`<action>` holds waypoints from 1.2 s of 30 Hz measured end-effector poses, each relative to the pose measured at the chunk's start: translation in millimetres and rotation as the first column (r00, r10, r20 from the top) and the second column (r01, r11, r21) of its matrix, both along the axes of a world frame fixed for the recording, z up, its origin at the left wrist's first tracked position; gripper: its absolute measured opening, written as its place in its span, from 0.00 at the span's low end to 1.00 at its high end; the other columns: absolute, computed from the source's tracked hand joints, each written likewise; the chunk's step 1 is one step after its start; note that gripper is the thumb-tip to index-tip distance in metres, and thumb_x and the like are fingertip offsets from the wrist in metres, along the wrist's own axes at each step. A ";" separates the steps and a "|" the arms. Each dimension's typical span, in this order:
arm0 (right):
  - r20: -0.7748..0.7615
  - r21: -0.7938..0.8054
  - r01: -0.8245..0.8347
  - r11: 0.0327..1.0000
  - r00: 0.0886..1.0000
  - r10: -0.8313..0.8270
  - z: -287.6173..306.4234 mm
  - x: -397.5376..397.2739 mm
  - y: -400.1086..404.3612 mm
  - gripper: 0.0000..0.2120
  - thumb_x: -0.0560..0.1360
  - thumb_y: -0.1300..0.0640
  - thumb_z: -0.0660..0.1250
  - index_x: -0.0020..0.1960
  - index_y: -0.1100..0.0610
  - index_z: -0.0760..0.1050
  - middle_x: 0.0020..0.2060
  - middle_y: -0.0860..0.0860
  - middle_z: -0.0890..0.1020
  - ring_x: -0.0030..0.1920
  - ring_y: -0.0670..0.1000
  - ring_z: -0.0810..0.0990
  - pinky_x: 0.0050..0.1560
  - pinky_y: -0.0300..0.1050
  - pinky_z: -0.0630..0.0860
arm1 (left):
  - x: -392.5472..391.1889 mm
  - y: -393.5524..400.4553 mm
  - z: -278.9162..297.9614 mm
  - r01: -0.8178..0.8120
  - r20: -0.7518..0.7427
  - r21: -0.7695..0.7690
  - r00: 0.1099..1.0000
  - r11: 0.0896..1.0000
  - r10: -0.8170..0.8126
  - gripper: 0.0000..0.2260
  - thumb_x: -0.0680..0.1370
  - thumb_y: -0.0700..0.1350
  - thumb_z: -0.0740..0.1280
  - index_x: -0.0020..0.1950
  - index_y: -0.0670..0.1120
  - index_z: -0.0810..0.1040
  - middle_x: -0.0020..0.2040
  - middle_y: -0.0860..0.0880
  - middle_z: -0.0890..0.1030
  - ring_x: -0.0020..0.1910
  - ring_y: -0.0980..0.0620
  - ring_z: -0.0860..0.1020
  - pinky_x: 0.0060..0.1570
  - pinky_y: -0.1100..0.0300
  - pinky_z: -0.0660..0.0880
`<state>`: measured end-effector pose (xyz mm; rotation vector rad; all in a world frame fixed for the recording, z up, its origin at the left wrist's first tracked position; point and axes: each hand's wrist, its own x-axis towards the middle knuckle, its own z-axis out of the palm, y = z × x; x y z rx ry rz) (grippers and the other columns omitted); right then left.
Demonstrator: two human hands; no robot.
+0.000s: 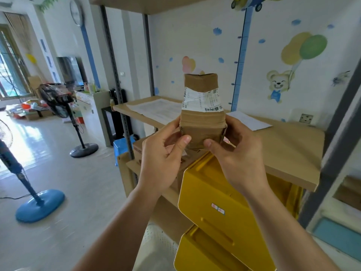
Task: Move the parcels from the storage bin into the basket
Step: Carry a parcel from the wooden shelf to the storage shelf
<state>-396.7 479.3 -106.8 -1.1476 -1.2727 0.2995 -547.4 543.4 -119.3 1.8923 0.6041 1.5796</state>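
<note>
1. Parcel [201, 114]: we hold a brown paper-wrapped parcel upright in the air, in front of the wooden shelf [289, 147] and above the yellow storage bin [211, 192].
2. We see a white shipping label [202, 100] with a barcode wrapped across its upper half.
3. Our left hand [164, 157] grips the lower left side, fingers curled round it and the thumb pressed on the near face.
4. Our right hand [236, 155] grips the lower right side in the same manner, its thumb touching the near face just beside the left thumb.
5. We note a second yellow bin [205, 253] below the first.
6. We see a white perforated container [156, 243] at lower centre; we cannot tell whether it is the basket.
7. Paper sheets [156, 109] lie on the shelf behind the parcel.
</note>
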 end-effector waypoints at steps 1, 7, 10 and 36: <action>0.002 -0.002 0.010 1.000 1.000 -0.010 -0.9 -2.2 6.4 0.28 0.72 0.66 0.76 0.68 0.48 0.76 0.58 0.39 0.83 0.60 0.39 0.80 0.60 0.42 0.81 | -1.3 6.5 -0.9 0.000 0.003 0.001 1.000 1.000 0.000 0.19 0.80 0.32 0.67 0.71 0.40 0.75 0.62 0.52 0.82 0.61 0.60 0.81 0.55 0.69 0.77; 0.026 -0.032 0.070 0.997 0.997 -0.069 -5.9 -24.7 56.1 0.31 0.72 0.65 0.77 0.71 0.47 0.74 0.61 0.38 0.82 0.62 0.37 0.78 0.62 0.45 0.80 | -21.3 60.4 -8.0 0.000 -0.009 0.025 1.000 1.000 0.000 0.19 0.80 0.34 0.68 0.71 0.42 0.76 0.59 0.58 0.82 0.58 0.64 0.81 0.52 0.72 0.77; 0.019 -0.028 0.134 0.991 0.991 -0.133 -10.3 -42.9 90.3 0.32 0.72 0.64 0.77 0.72 0.48 0.74 0.61 0.40 0.82 0.63 0.39 0.79 0.62 0.49 0.80 | -36.5 99.3 -10.2 0.052 -0.013 0.036 0.999 0.998 -0.051 0.19 0.80 0.35 0.68 0.70 0.45 0.77 0.58 0.60 0.82 0.57 0.66 0.81 0.51 0.74 0.76; -0.021 -0.063 0.433 0.899 0.900 -0.435 -18.2 -113.9 194.3 0.30 0.71 0.68 0.77 0.70 0.51 0.76 0.58 0.41 0.84 0.60 0.41 0.81 0.57 0.43 0.82 | -76.5 263.5 -21.8 0.458 -0.012 0.014 0.889 0.889 -0.458 0.19 0.79 0.36 0.70 0.70 0.41 0.76 0.62 0.51 0.83 0.59 0.58 0.82 0.52 0.67 0.79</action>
